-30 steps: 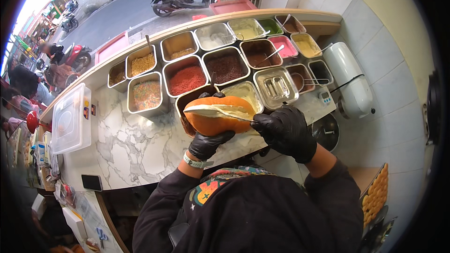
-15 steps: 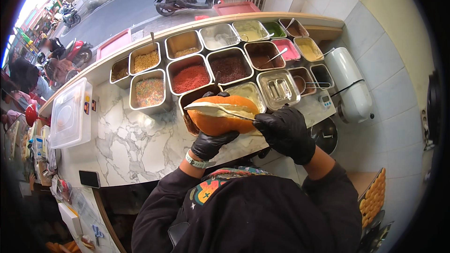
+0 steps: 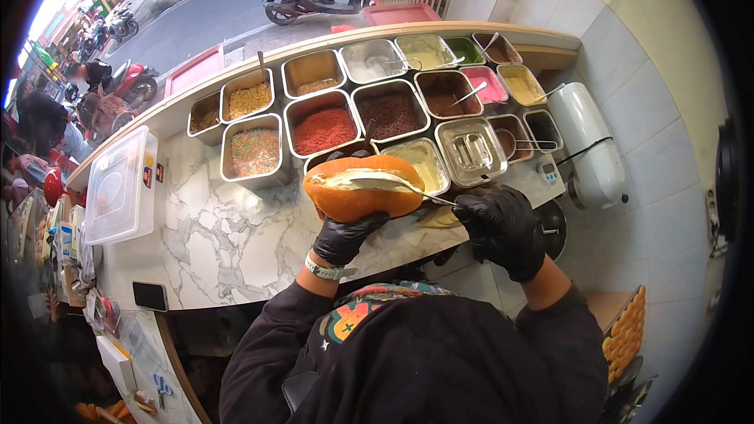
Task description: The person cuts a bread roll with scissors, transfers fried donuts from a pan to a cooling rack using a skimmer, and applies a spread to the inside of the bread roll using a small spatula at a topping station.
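My left hand, in a black glove, grips a long golden-brown bread bun from below, with fingertips showing over its far side. The bun is split along the top, and pale cream shows in the slit. In my black-gloved right hand is the thin handle of a metal spreader; its pale, cream-coated blade lies along the slit. Just beyond the bun stands a metal tub of pale yellow cream, partly hidden by it.
Metal tubs surround the bun's far side, among them red crumbs, dark sprinkles and coloured sprinkles. A clear plastic box and a phone lie on the marbled counter. A white mixer stands right.
The spreader's blade has gone down into the bun's slit, and my right hand has shifted slightly right and nearer to me. The bun has tipped, showing its opening more.
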The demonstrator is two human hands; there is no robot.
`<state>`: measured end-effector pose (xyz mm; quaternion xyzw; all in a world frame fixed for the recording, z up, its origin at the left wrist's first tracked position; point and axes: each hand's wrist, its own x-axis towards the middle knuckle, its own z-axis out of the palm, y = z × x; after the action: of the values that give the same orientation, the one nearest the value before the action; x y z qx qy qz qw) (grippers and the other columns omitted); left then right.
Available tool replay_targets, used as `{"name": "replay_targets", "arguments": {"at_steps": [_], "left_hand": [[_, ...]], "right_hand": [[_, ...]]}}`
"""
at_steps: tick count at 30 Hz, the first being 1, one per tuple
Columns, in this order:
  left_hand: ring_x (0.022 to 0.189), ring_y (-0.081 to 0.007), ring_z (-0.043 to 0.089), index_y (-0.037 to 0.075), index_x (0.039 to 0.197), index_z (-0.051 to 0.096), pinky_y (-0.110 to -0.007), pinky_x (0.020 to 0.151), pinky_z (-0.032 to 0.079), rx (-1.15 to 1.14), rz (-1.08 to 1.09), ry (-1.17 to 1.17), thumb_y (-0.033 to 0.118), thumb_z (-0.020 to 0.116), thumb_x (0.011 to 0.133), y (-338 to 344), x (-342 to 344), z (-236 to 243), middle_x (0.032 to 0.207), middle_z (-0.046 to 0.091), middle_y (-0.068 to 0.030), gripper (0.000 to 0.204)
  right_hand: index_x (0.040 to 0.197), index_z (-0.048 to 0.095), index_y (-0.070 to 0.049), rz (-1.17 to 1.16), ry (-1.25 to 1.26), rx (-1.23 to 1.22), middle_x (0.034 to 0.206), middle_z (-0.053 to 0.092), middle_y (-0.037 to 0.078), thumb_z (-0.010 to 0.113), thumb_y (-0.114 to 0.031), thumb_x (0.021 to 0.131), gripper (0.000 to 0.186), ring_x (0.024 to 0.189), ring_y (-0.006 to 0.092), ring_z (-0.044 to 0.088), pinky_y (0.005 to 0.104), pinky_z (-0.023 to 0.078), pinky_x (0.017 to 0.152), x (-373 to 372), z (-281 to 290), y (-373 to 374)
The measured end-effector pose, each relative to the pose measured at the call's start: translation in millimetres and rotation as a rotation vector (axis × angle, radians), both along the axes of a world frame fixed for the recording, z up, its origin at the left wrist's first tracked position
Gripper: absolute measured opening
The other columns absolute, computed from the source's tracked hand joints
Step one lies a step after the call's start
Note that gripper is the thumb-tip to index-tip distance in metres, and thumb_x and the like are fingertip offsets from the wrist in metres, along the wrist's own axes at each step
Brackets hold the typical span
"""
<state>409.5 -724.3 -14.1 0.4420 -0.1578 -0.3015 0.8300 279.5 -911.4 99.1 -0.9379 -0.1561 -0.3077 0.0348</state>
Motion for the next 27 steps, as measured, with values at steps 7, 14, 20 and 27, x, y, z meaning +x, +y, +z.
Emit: {"name": "replay_targets", "arguments": {"at_steps": [7, 14, 20, 27], "left_hand": [[0.101, -0.0145, 0.051, 0.005, 0.122, 0.040, -0.029, 0.084, 0.048, -0.080, -0.009, -0.045, -0.006, 0.071, 0.067, -8.9, -0.3, -1.0, 0.114, 0.050, -0.0059, 0.064], [0.097, -0.0119, 0.052, 0.006, 0.123, 0.039, -0.025, 0.081, 0.048, 0.034, -0.039, -0.038, -0.002, 0.073, 0.067, -8.1, 2.2, -5.3, 0.111, 0.052, -0.0040, 0.066], [0.098, -0.0157, 0.054, 0.005, 0.121, 0.042, -0.028, 0.083, 0.048, 0.065, -0.093, -0.055, -0.005, 0.070, 0.068, -7.8, 5.9, -8.0, 0.111, 0.053, -0.0060, 0.061], [0.096, -0.0155, 0.054, 0.004, 0.118, 0.045, -0.027, 0.081, 0.048, 0.090, -0.065, -0.136, -0.002, 0.072, 0.068, -10.5, 6.2, -8.5, 0.110, 0.054, -0.0057, 0.057]], "right_hand": [[0.098, 0.056, -0.011, 0.015, -0.009, -0.051, 0.075, 0.053, 0.003, 0.067, -0.015, 0.069, 0.031, 0.066, 0.0202, 0.053, 0.0330, 0.041, 0.058, 9.1, -0.7, 7.1], [0.096, 0.056, -0.010, 0.014, -0.037, -0.161, 0.073, 0.049, 0.001, 0.066, -0.022, 0.072, 0.028, 0.064, 0.0170, 0.051, 0.0311, 0.041, 0.056, 17.9, 0.7, 15.1], [0.098, 0.055, -0.010, 0.044, -0.038, -0.168, 0.069, 0.045, 0.001, 0.068, -0.022, 0.072, 0.031, 0.060, 0.0165, 0.048, 0.0305, 0.038, 0.052, 26.6, 4.2, 16.7], [0.099, 0.056, -0.010, 0.071, -0.073, -0.165, 0.070, 0.045, 0.002, 0.068, -0.022, 0.072, 0.032, 0.059, 0.0166, 0.048, 0.0309, 0.038, 0.051, 28.8, 4.5, 15.7]]}}
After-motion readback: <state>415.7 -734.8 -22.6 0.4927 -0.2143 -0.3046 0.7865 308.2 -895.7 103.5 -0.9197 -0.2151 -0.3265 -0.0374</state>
